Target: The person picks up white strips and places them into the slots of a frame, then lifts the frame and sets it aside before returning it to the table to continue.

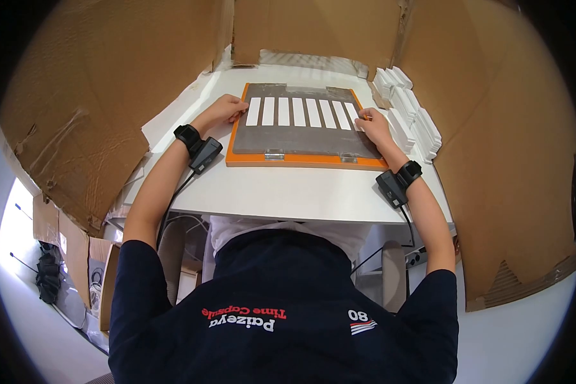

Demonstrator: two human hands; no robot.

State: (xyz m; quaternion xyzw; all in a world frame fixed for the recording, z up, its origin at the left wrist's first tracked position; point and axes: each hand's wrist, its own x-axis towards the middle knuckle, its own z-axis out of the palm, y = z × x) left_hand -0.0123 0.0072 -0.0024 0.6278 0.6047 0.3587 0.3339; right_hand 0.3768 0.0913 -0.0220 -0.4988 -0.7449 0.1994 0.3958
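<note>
A grey board with an orange frame lies on the white table, and several white strips stand side by side in a row across it. At the board's left edge is my left hand, fingers closed together beside the leftmost strip. My right hand is at the opposite edge, its fingers pinched close to the rightmost strip. What either pinch holds, if anything, is too small or hidden to make out. Clear clips sit along the board's near edge.
Stacked white pieces stand at the table's right side, close to my right hand. Cardboard walls enclose the back and both sides. Black devices with cables are strapped to both wrists. The table's front edge runs before my body.
</note>
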